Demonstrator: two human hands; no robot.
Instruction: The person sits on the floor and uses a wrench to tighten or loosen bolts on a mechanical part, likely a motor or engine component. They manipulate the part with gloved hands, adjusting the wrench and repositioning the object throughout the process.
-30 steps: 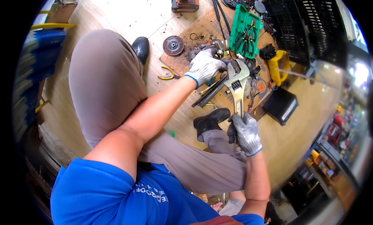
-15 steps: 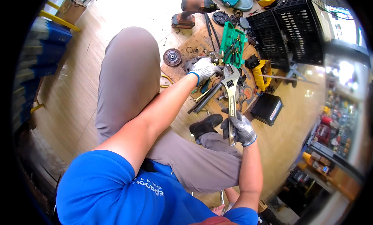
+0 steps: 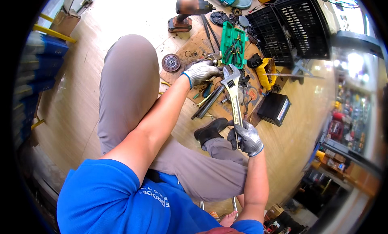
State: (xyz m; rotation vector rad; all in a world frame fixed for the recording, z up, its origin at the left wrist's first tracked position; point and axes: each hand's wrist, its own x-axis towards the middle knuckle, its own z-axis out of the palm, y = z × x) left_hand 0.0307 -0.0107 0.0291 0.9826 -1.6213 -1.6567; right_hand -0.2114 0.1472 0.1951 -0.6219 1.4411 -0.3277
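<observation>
My left hand, in a white glove with a blue cuff, is closed over a dark metal part among the greasy pieces on the cardboard; what exactly it holds is unclear. My right hand, gloved in grey and white, grips the handle of a large silver adjustable wrench. The wrench's head lies right beside my left fingers, over the parts; whether the jaws touch one is unclear. Around them are a round metal pulley, dark rods and an open green case of pliers.
A cordless impact driver stands behind the pulley. At right are black crates, a yellow container and a black box. My bent legs frame the work. Blue bins line the left, shelves of goods the far right.
The camera view has shifted, showing more of the impact driver and crates. The wrench, still in my right hand, has moved slightly up and left relative to the parts on the cardboard.
</observation>
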